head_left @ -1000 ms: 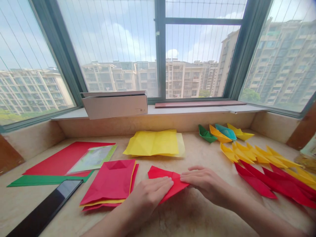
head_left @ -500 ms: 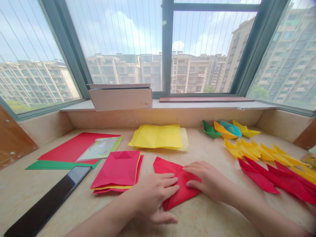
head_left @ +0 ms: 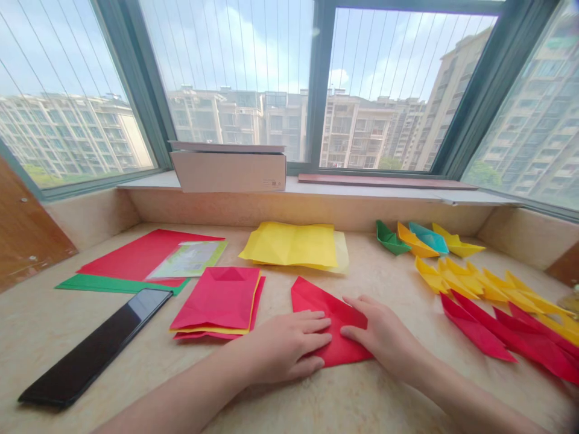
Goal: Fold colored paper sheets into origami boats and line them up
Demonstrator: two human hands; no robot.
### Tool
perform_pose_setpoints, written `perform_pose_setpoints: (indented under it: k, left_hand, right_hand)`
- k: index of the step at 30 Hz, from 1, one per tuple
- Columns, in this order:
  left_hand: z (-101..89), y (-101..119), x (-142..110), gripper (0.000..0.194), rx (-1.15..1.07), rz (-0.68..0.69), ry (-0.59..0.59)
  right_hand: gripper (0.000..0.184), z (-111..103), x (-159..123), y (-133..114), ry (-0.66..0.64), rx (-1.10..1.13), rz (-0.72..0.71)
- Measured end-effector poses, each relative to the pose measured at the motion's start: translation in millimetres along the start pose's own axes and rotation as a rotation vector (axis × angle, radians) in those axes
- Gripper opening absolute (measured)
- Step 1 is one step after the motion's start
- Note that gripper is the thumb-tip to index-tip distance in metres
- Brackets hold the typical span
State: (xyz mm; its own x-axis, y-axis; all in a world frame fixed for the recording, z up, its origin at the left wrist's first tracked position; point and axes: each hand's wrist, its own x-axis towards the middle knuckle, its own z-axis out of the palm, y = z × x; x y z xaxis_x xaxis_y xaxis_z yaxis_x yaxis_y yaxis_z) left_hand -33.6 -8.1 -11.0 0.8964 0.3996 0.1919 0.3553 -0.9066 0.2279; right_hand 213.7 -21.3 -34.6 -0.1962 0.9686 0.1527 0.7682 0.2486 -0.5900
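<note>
Pale marbled counter [head_left: 271, 416]: one folded red paper sheet [head_left: 338, 316] under left hand [head_left: 289, 346] and right hand [head_left: 384, 334].
Its long axis slants from far-left to near-right; left fingers lie slightly spread on it, right thumb and forefinger parted, any pinch untellable. Four paper boats [head_left: 414, 242] (green, orange, blue, yellow) stand far right; one black phone [head_left: 90, 355] lies left.

folded red sheet [head_left: 337, 314]: matt paper, creased | phone [head_left: 97, 349]: glossy, smooth | countertop [head_left: 353, 401]: smooth, stone-like | side panel [head_left: 34, 226]: wood

Plain red folded paper [head_left: 344, 352], black phone [head_left: 97, 349] (yellow sheets [head_left: 289, 246], too)
</note>
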Motion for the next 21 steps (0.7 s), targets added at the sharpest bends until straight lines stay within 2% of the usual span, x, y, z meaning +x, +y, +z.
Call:
perform_pose_setpoints:
  k: [2,5,7,10,12,16,21]
  left_hand:
    - [-2.0,2,1,0.035,0.005,-0.022,0.012]
    - [-5.8,6,1,0.032,0.019,-0.100,0.035]
    - [-7.2,9,1,0.033,0.002,-0.164,0.034]
    - [-6.8,12,1,0.047,-0.049,-0.223,0.011]
    - [-5.8,12,1,0.050,-0.074,-0.235,-0.014]
    - [-4.6,11,1,0.040,-0.102,-0.234,-0.042]
    - [-2.5,9,1,0.034,-0.150,-0.249,-0.024]
  right_hand:
    - [0.024,-1,-1,-5,-0.009,-0.007,0.026]
    - [0.009,-1,-2,-10,0.004,-0.037,0.051]
    - [0.005,-1,-3,-12,-0.007,-0.053,0.040]
    - [0.012,2,-5,-11,-0.023,-0.079,-0.026]
    - [0.020,3,-7,-9,-0.012,-0.125,-0.108]
    - [0.033,4,-9,-6,0.021,-0.246,-0.382]
    - [0.037,0,-14,-4,0.059,-0.461,-0.713]
